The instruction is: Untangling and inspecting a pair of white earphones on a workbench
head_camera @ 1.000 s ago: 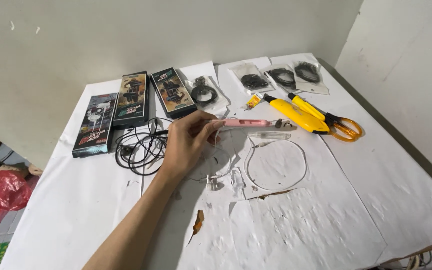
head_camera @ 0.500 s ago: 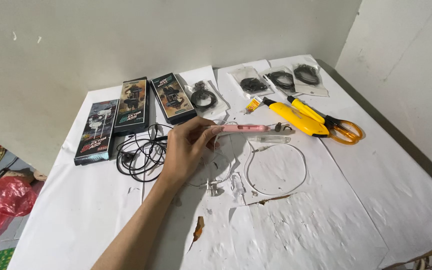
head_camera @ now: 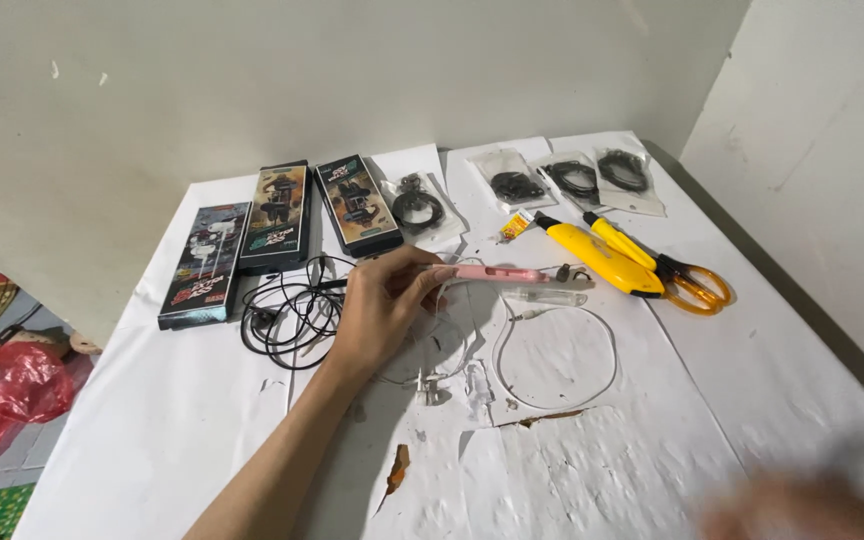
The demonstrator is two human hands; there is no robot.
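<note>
White paper is covering the surface [head_camera: 152, 430], where three clear bags [head_camera: 572, 180] are each holding a black coiled cable. Left hand [head_camera: 382, 305] is pinching a pink tool [head_camera: 492, 273] in its fingers [head_camera: 422, 272], still above the white cable [head_camera: 552, 350]. Right hand [head_camera: 812, 500], newly arriving, is blurring: grip untellable.

3 boxes [head_camera: 277, 218], yellow cutter [head_camera: 600, 259], orange scissors [head_camera: 692, 282], bagged cables [head_camera: 574, 180].
</note>
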